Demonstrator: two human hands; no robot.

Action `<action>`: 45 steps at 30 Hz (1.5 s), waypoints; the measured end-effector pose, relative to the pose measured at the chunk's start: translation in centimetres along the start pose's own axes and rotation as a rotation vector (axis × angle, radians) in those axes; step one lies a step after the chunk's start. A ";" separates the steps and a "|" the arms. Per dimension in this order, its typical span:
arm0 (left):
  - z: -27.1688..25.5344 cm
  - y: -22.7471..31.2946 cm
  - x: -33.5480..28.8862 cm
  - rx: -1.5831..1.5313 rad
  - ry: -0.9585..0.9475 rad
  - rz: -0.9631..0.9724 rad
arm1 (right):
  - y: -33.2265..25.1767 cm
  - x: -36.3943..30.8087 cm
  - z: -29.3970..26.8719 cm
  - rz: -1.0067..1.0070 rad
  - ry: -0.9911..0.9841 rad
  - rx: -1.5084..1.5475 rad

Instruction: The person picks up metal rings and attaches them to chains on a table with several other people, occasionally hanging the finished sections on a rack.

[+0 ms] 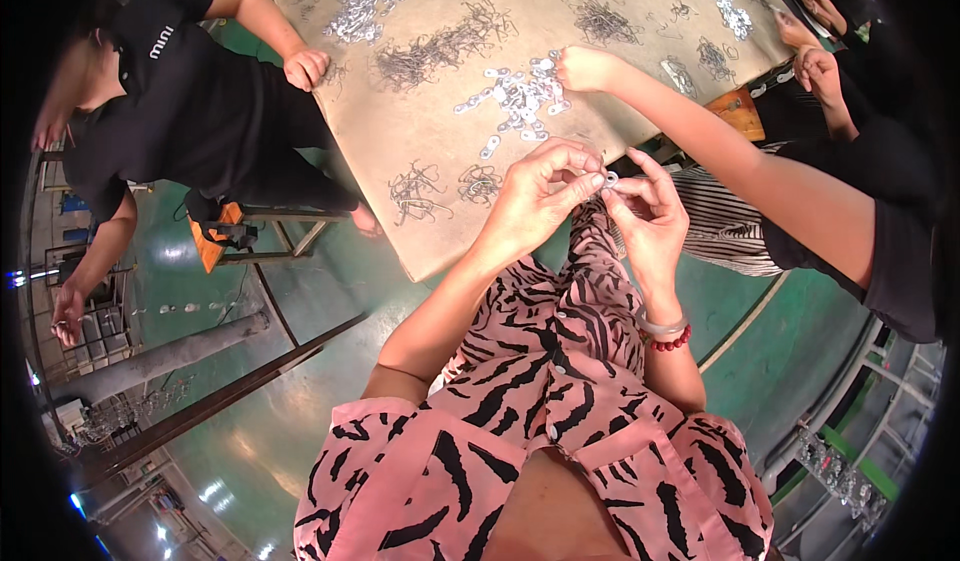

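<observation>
Both my hands meet just beyond the table's near edge, over my lap. My left hand [540, 201] is closed in a pinch at the fingertips; what lies in that pinch is too small to tell. Thumb and finger of my right hand [652, 221] grip a small silvery metal piece [611, 178] with a round hole, which touches the left fingertips. Beyond them a loose pile of flat silvery metal pieces [520, 98] with holes lies on the brown table [390, 131]. Small bunches of thin dark bent wires [480, 184] lie nearer me, left of my hands.
From the right, a co-worker's arm [690, 126] reaches across to the silvery pile. Another person [190, 81] stands at the table's left, one hand on its edge. Larger wire heaps [450, 46] and silvery heaps [370, 6] lie farther back. More hands [815, 61] show at far right.
</observation>
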State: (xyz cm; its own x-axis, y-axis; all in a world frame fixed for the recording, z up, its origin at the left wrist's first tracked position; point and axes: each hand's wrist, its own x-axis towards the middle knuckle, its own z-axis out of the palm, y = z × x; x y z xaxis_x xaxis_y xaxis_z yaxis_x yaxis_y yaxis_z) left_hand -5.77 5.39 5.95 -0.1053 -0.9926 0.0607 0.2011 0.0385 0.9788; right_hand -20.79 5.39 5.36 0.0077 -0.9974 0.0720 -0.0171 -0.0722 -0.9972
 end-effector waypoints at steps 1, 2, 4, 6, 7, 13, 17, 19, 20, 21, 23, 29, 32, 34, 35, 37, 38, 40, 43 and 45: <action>-0.1 -0.3 0.1 0.086 -0.007 0.057 | 0.0 -0.1 0.1 -0.005 -0.005 0.003; 0.0 -0.5 0.0 0.119 -0.013 0.064 | 0.2 -0.1 0.1 -0.056 0.007 -0.052; 0.4 -0.4 -0.2 0.124 0.008 0.009 | 0.0 -0.3 0.3 -0.141 0.036 -0.176; 0.6 -0.7 -0.3 0.103 0.032 -0.035 | -0.6 -0.6 0.4 -0.195 0.033 -0.255; 0.7 -0.7 -0.3 0.108 0.035 -0.029 | -0.7 -0.6 0.5 -0.244 0.035 -0.339; 1.2 0.8 -0.6 0.219 0.101 -0.109 | 0.6 -0.2 -0.9 -0.344 -0.067 -0.376; 0.7 0.4 -0.8 0.225 0.095 0.018 | 0.8 2.0 -1.2 0.019 0.019 0.174; 0.5 0.9 -0.7 0.203 0.039 -0.013 | 1.8 5.9 -0.7 -0.101 -0.072 -0.102; 0.7 0.9 -0.9 0.167 0.034 -0.076 | 1.5 7.8 -0.2 -0.209 -0.186 -0.261; 0.8 0.8 -0.7 0.133 0.021 -0.154 | 1.4 9.9 0.4 -0.298 -0.289 -0.420; 1.1 0.8 -0.5 0.091 -0.018 -0.182 | 5.8 13.8 1.9 -0.516 -0.423 -0.547; 0.4 0.1 -1.4 0.095 -0.075 -0.119 | 8.8 15.4 4.1 -0.549 -0.621 -0.830; 0.4 0.2 -1.1 0.129 -0.070 -0.047 | 8.5 14.9 4.2 -0.584 -0.610 -0.905; 0.7 0.5 -0.9 0.158 -0.045 -0.011 | 8.0 14.6 3.8 -0.635 -0.558 -0.930; 0.5 0.6 -1.4 0.212 -0.019 0.028 | 7.4 14.2 4.2 -0.572 -0.501 -0.781; 0.6 -0.6 -1.9 0.239 0.060 0.097 | 7.1 12.7 3.8 -0.264 -0.361 -0.464; 1.3 0.5 -1.0 0.271 0.039 0.099 | 6.7 11.9 1.6 -0.164 -0.271 -0.331; 1.4 0.0 -0.2 0.311 0.078 0.159 | 1.9 9.8 -0.1 0.034 -0.260 0.056; 0.8 0.2 -0.3 0.234 0.071 0.050 | -2.2 6.3 -0.3 0.020 -0.225 0.115; 0.7 0.1 -0.5 0.320 0.092 0.167 | -3.8 4.4 -0.6 0.000 -0.183 0.091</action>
State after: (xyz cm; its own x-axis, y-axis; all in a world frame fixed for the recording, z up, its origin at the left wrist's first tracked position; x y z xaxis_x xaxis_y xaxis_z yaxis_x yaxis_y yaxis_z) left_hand -6.39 5.98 6.14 -0.0062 -0.9752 0.2213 -0.1076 0.2207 0.9694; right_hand -21.34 1.29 9.47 0.1898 -0.9789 0.0757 0.0733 -0.0627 -0.9953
